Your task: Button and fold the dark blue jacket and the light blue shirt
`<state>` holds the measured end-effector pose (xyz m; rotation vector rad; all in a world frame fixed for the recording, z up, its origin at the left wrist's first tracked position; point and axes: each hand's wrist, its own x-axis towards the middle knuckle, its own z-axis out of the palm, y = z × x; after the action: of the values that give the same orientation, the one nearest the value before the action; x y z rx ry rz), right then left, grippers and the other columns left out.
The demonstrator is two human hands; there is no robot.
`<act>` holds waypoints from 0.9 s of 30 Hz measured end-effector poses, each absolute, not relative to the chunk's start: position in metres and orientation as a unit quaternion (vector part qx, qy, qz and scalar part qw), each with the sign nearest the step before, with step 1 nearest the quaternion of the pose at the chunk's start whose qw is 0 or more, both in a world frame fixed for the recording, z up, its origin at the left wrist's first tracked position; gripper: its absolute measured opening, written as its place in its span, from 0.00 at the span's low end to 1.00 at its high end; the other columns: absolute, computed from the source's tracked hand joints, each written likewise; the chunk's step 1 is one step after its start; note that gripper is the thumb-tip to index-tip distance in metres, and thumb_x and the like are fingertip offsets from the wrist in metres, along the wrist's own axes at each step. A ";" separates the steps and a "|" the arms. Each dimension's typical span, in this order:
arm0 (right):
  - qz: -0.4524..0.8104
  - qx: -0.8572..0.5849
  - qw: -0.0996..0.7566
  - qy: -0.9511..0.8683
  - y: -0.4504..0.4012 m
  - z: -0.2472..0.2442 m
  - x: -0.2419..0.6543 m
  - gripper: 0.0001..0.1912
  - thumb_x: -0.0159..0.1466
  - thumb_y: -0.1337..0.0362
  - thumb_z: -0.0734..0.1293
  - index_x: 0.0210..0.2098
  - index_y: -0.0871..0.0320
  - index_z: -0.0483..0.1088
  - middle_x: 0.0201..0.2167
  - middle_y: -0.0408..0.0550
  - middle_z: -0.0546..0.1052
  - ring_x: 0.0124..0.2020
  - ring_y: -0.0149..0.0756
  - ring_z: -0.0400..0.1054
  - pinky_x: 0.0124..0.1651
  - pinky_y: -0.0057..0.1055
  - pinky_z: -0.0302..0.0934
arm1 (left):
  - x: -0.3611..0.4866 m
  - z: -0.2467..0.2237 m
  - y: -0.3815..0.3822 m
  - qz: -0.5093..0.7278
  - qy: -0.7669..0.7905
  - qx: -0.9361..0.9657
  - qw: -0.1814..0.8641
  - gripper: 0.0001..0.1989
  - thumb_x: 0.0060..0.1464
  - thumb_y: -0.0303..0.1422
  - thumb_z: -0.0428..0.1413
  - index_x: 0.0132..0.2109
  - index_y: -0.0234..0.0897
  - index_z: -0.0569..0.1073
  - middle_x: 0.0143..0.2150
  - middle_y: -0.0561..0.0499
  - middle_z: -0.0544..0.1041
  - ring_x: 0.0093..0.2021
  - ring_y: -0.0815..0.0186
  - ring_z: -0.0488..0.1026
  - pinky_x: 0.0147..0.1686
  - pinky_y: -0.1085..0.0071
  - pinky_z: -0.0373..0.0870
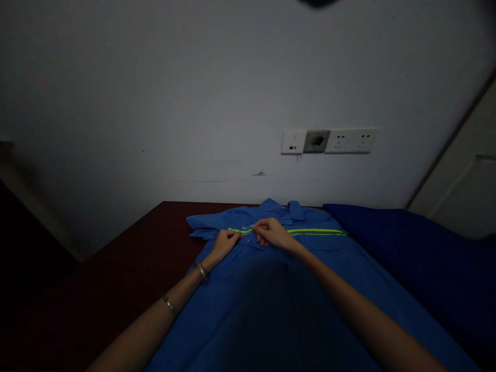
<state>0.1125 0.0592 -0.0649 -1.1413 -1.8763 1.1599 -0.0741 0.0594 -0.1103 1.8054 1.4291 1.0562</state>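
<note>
A blue garment [325, 268] with a collar and short sleeves lies spread out, a yellow-green stripe [315, 232] running across its chest. My left hand [226, 243] pinches the garment at the stripe on the left chest, near a small flap. Just to its right, my right hand [270, 232] pinches the cloth by the same stripe, beside some pale lettering. A small gap separates the two hands. The fingertips partly hide the cloth between them.
The garment rests on a dark red-brown tabletop [155, 243] against a pale wall. Darker blue fabric [403, 253] lies along the right side. Wall sockets [351, 141] sit above the table's back edge. A door or panel [468, 181] stands at the far right.
</note>
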 end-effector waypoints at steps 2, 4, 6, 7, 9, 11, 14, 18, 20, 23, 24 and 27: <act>0.428 -0.430 0.351 -0.713 0.060 -0.050 0.119 0.09 0.58 0.61 0.62 0.29 0.61 0.68 0.16 0.40 0.70 0.15 0.25 0.64 0.18 0.20 0.58 | -0.075 -0.115 0.060 0.395 0.538 0.686 0.291 0.17 0.49 0.36 0.47 0.29 0.31 0.77 0.28 0.51 0.77 0.33 0.64 0.71 0.36 0.72 0.63; 0.411 -0.428 0.380 -0.710 0.060 -0.036 0.129 0.09 0.58 0.61 0.62 0.29 0.61 0.68 0.16 0.40 0.70 0.16 0.25 0.64 0.20 0.20 0.59 | -0.076 -0.116 0.061 0.387 0.541 0.693 0.278 0.17 0.50 0.37 0.46 0.29 0.31 0.77 0.27 0.51 0.76 0.32 0.64 0.71 0.35 0.72 0.62; 0.392 -0.438 0.396 -0.706 0.059 -0.028 0.142 0.08 0.58 0.62 0.62 0.28 0.61 0.68 0.16 0.40 0.70 0.17 0.26 0.64 0.21 0.21 0.59 | -0.078 -0.116 0.062 0.376 0.546 0.700 0.265 0.18 0.50 0.37 0.45 0.28 0.31 0.76 0.26 0.51 0.76 0.32 0.64 0.71 0.34 0.72 0.62; 0.383 -0.448 0.396 -0.704 0.058 -0.026 0.150 0.09 0.58 0.62 0.61 0.28 0.61 0.68 0.16 0.40 0.70 0.17 0.26 0.64 0.21 0.21 0.59 | -0.079 -0.116 0.063 0.372 0.547 0.703 0.259 0.18 0.50 0.38 0.45 0.28 0.31 0.76 0.25 0.51 0.75 0.31 0.64 0.70 0.33 0.72 0.61; 0.361 -0.478 0.382 -0.704 0.057 -0.031 0.170 0.09 0.58 0.62 0.60 0.28 0.62 0.68 0.16 0.41 0.70 0.17 0.27 0.64 0.22 0.22 0.58 | -0.081 -0.116 0.066 0.368 0.549 0.708 0.250 0.19 0.50 0.38 0.45 0.27 0.31 0.76 0.24 0.52 0.74 0.30 0.64 0.70 0.32 0.73 0.60; 0.312 -0.508 0.352 -0.722 0.054 -0.042 0.193 0.10 0.57 0.63 0.60 0.27 0.62 0.69 0.16 0.41 0.70 0.18 0.27 0.64 0.23 0.22 0.56 | -0.082 -0.117 0.069 0.364 0.552 0.710 0.243 0.19 0.49 0.39 0.45 0.27 0.32 0.75 0.23 0.53 0.74 0.28 0.65 0.69 0.29 0.73 0.59; 0.206 -0.545 0.294 -0.758 0.046 -0.062 0.231 0.11 0.57 0.64 0.59 0.24 0.63 0.70 0.17 0.43 0.71 0.19 0.27 0.63 0.24 0.22 0.53 | -0.085 -0.119 0.073 0.359 0.555 0.713 0.236 0.18 0.48 0.39 0.45 0.25 0.32 0.74 0.23 0.53 0.73 0.28 0.65 0.68 0.28 0.74 0.58; 0.149 -0.556 0.255 -0.777 0.030 -0.084 0.274 0.13 0.56 0.64 0.58 0.23 0.63 0.71 0.19 0.44 0.71 0.21 0.29 0.62 0.24 0.23 0.51 | -0.083 -0.119 0.074 0.353 0.569 0.715 0.201 0.17 0.48 0.38 0.45 0.25 0.33 0.74 0.22 0.53 0.73 0.28 0.64 0.69 0.28 0.74 0.58; 0.150 -0.554 0.276 -0.771 0.023 -0.093 0.288 0.11 0.55 0.64 0.59 0.26 0.63 0.72 0.21 0.44 0.72 0.23 0.29 0.63 0.26 0.23 0.52 | -0.077 -0.115 0.072 0.351 0.578 0.720 0.158 0.17 0.49 0.38 0.45 0.25 0.33 0.73 0.22 0.53 0.72 0.27 0.65 0.68 0.28 0.74 0.58; 0.194 -0.564 0.337 -0.729 0.018 -0.105 0.302 0.11 0.53 0.65 0.60 0.30 0.63 0.72 0.22 0.43 0.72 0.23 0.29 0.63 0.27 0.23 0.55 | -0.055 -0.104 0.067 0.351 0.557 0.748 0.086 0.14 0.50 0.36 0.46 0.25 0.34 0.71 0.23 0.53 0.72 0.26 0.67 0.67 0.29 0.75 0.58; 0.220 -0.568 0.359 -0.707 0.018 -0.108 0.305 0.12 0.52 0.65 0.60 0.31 0.63 0.72 0.22 0.43 0.72 0.23 0.29 0.63 0.26 0.23 0.56 | -0.044 -0.099 0.065 0.352 0.539 0.763 0.063 0.13 0.50 0.35 0.46 0.25 0.34 0.71 0.24 0.52 0.72 0.27 0.68 0.67 0.30 0.75 0.58; 0.298 -0.572 0.422 -0.637 0.020 -0.115 0.309 0.13 0.52 0.64 0.61 0.34 0.63 0.71 0.23 0.44 0.73 0.21 0.27 0.64 0.22 0.22 0.56 | -0.003 -0.083 0.058 0.350 0.463 0.815 0.000 0.10 0.49 0.32 0.47 0.26 0.34 0.70 0.27 0.51 0.72 0.30 0.67 0.67 0.34 0.73 0.60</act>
<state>0.3092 0.0201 -0.1147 -1.4323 -1.5952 0.7469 -0.0031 0.0584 -0.0833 2.5591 1.4532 1.0979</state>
